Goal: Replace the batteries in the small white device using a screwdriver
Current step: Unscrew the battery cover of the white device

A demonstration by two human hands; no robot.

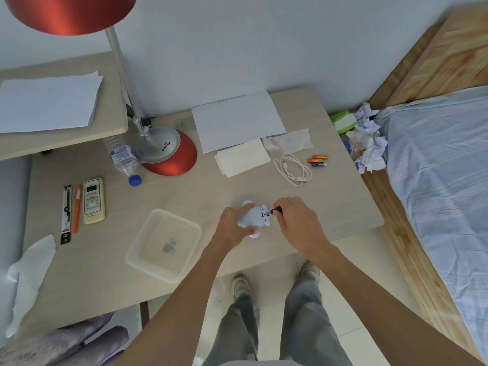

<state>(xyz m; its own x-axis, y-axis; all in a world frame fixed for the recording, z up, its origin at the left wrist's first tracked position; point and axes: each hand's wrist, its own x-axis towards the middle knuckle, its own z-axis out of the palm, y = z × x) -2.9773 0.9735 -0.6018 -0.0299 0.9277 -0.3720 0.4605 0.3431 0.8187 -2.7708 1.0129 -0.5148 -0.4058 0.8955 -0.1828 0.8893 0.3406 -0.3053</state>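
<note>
Together, left hand (232,224) clasps white device (254,216); right hand (298,219) pinches screwdriver (276,209) against it.

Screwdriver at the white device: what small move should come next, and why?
Probably turn the screwdriver in place. The right hand has its tip at the white device, which the left hand steadies; the spare batteries lie untouched beyond the cable.

A single wide-angle head camera looks steeply down and forward from above the standing person. The bench (184,196) fills the middle, with both forearms reaching in from the bottom edge. The wall runs across the top, the bed (435,159) down the right, the floor below.
</note>
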